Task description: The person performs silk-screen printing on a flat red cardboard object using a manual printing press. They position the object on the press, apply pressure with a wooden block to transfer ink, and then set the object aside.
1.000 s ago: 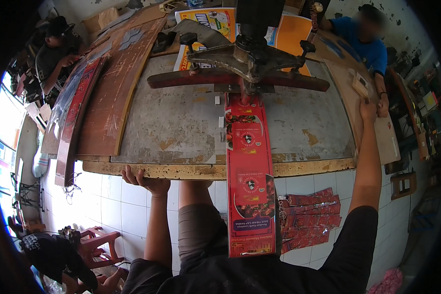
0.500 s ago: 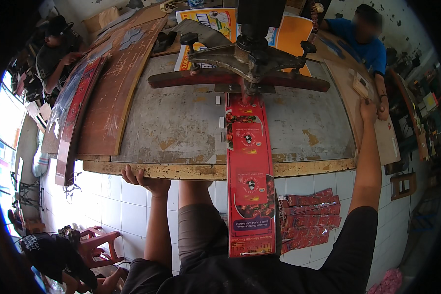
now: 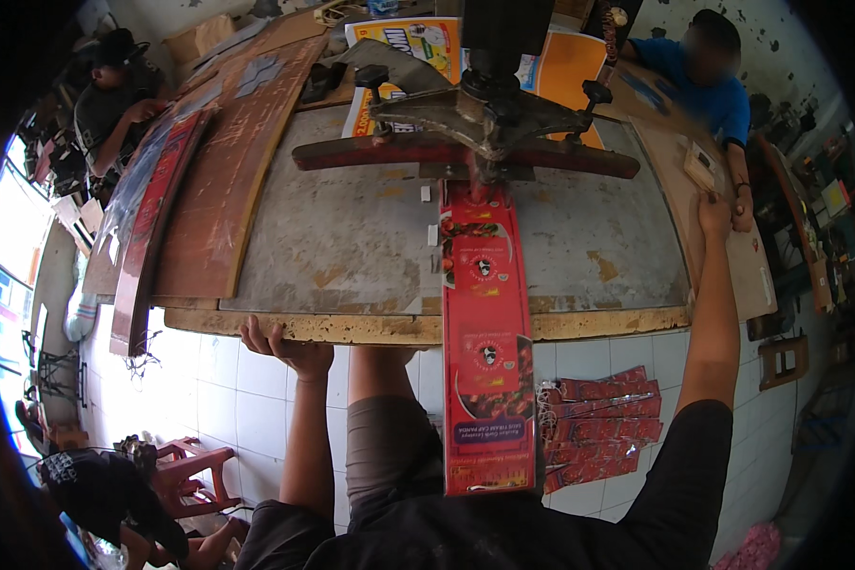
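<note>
My left hand (image 3: pixel 290 350) is curled around the front wooden edge (image 3: pixel 380 330) of the worktable. On the right, my right hand (image 3: pixel 715 218) has its fingers bent at the near end of a small wooden block (image 3: pixel 701 169); whether they hold the block is unclear. A long red printed strip (image 3: pixel 489 309) lies across the grey metal tabletop (image 3: pixel 351 228) and hangs over the front edge toward me. Its far end lies under the middle of a dark metal press head (image 3: pixel 489 119) with a long reddish crossbar (image 3: pixel 380 152).
Red printed packs (image 3: pixel 598 427) lie on the tiled floor at right. Brown boards (image 3: pixel 228 180) and another red strip (image 3: pixel 157 204) are at left. Printed sheets (image 3: pixel 408 43) stand behind the press. Co-workers sit at far left and far right. A red stool (image 3: pixel 195 470) stands lower left.
The view has shifted very slightly. Both hands, the red strip and the press keep their places.
</note>
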Action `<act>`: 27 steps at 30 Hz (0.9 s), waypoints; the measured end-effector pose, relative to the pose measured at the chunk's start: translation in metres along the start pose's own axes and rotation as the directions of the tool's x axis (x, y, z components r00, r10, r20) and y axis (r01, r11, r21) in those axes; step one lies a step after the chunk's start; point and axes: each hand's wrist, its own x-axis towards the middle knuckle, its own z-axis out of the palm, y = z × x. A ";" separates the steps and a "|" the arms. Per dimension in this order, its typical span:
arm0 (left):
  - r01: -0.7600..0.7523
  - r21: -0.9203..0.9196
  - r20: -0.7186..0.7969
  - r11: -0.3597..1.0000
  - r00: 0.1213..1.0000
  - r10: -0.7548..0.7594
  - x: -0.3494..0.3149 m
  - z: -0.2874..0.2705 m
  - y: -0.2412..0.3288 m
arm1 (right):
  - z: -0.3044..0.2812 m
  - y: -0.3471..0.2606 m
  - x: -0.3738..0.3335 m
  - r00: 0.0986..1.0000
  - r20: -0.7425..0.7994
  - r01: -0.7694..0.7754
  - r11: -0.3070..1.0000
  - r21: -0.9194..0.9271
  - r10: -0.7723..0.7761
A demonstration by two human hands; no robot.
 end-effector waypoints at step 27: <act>0.061 -0.105 0.156 0.993 0.987 -0.045 0.021 -0.040 0.020 | -0.099 -0.040 -0.215 0.918 0.095 0.367 0.915 0.170 -0.386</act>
